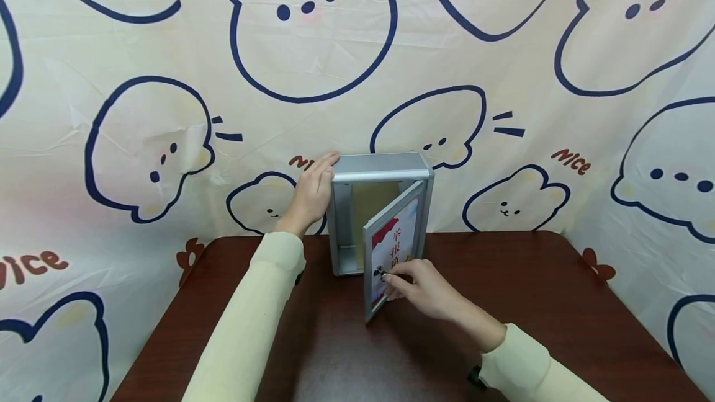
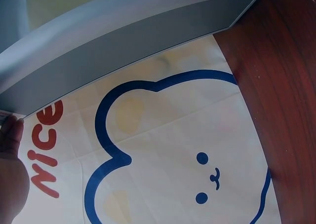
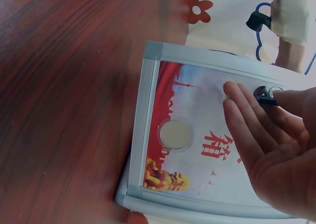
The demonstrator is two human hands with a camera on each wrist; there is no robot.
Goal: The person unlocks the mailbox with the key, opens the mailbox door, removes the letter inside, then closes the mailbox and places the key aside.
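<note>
A grey metal box [image 1: 380, 167] stands upright on the table against the printed backdrop, its hinged door [image 1: 410, 219] swung out toward me. My left hand [image 1: 314, 186] rests on the box's upper left edge, fingers extended over the corner. The left wrist view catches the box's side [image 2: 123, 53] but only a bit of that hand [image 2: 12, 169]. At the door's free edge, my right hand [image 1: 424, 289] pinches a small black key [image 3: 268, 100] at the lock between thumb and index finger. Its other fingers spread along the door front.
The dark reddish wooden table [image 1: 503, 303] extends around the box. A cloth backdrop [image 1: 313, 123] with bear drawings hangs directly behind and at both sides. The door front carries a colourful picture, red characters and a round pale spot [image 3: 176, 134].
</note>
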